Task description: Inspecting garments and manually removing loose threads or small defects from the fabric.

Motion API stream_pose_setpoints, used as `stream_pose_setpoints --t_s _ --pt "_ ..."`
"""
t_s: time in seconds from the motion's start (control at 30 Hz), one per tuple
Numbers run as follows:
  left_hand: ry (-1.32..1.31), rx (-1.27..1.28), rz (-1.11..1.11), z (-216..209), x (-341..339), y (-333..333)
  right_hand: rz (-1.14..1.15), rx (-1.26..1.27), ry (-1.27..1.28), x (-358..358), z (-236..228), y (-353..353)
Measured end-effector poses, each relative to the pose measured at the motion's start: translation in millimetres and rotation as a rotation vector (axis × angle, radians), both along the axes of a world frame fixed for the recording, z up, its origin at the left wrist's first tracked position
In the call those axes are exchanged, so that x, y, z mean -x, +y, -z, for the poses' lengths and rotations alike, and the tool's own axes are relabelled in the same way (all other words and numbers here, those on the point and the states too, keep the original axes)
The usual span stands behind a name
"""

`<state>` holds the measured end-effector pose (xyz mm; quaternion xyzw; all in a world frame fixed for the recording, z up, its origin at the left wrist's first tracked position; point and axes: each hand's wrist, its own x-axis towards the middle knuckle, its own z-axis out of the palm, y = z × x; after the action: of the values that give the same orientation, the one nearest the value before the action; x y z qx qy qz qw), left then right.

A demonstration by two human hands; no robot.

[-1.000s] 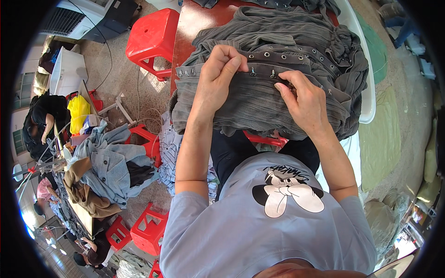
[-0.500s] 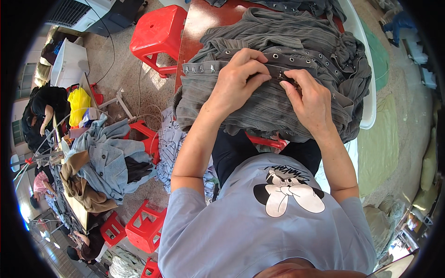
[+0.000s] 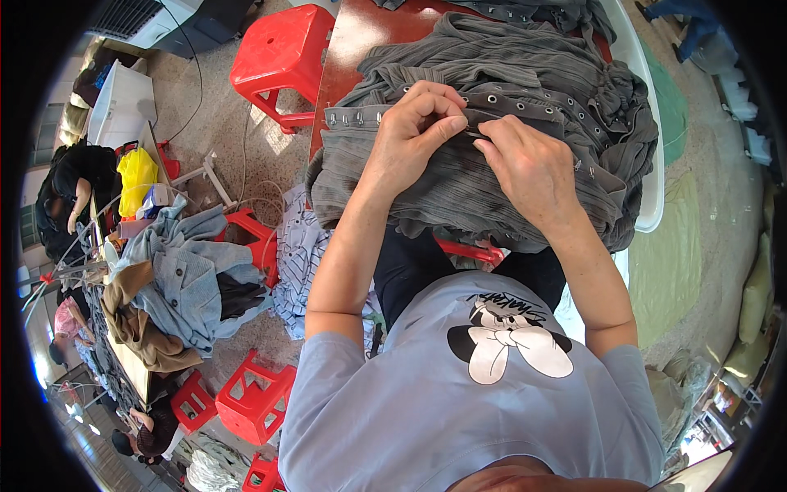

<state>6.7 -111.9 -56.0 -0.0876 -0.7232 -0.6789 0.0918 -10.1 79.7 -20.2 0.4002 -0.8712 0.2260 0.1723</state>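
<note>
A dark grey ribbed garment lies over the near side of a heap of similar cloth in front of me. One band on it carries silvery metal hooks, and another band has a row of metal eyelets. My left hand pinches the hook band, thumb and forefinger curled together. Close beside it, the thumb and fingers of my right hand press together on the same band. The fingers cover the spot between the hands, so I cannot see whether a hook is pinched there.
Under the heap are a red tabletop and a white tub at its right. A red stool stands at the left. Farther left, a blue-grey coat hangs over a table, with people around it. Striped cloth lies below.
My right hand has shifted left, toward my left hand, and its thumb and forefinger have closed. My left hand's fingers have curled slightly. At the far right, a person's legs have moved upward in view.
</note>
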Motion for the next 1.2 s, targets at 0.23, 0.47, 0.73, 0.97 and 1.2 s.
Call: stream_pose_setpoints --t_s 0.23,0.47,0.73,0.97,1.2 --pt "-0.064 -0.029 0.033 -2.9 -2.3 -0.3 0.013 -0.034 -0.001 1.5 2.0 -3.4" --pt "0.041 -0.206 0.635 -34.3 -32.6 -25.2 0.093 0.183 -0.149 3.7 10.5 7.0" --pt "0.215 0.559 -0.103 -15.5 -14.2 -14.1 0.095 0.222 -0.257 -0.4 11.3 6.1" --pt "0.221 0.528 -0.098 -1.8 -4.2 -19.4 0.082 0.213 -0.233 -0.8 12.3 5.9" --pt "0.042 0.327 -0.078 -6.0 -5.6 -26.2 0.066 0.109 -0.08 -5.9 4.1 -1.0"
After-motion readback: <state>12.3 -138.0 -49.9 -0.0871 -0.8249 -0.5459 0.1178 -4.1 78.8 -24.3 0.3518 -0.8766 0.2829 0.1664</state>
